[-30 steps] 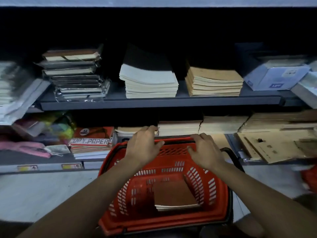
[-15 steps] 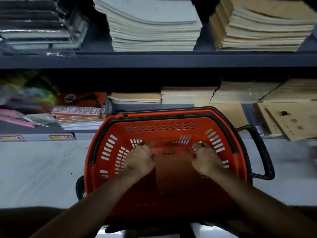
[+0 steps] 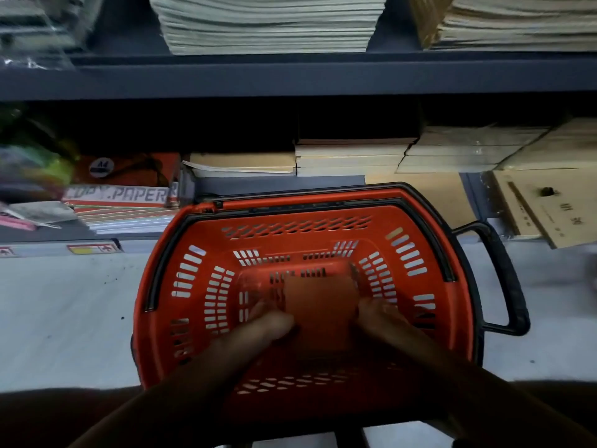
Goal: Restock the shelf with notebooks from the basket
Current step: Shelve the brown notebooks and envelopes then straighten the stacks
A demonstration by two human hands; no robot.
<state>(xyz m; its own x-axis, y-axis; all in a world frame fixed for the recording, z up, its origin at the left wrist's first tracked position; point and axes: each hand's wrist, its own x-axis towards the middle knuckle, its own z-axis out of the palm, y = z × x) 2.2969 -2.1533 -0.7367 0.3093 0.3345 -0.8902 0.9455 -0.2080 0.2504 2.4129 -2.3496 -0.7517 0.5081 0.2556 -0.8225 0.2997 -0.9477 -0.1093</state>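
While both arms reach into basket, left hand and right hand flank notebooks on basket floor; grip unclear, blurred. Shelf above.

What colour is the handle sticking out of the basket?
Black, on the red plastic basket; its handle shows in the head view.

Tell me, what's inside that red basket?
A brown notebook stack lies on the floor of the basket, with the left hand and right hand at its sides. The fingers' grip is too blurred to judge.
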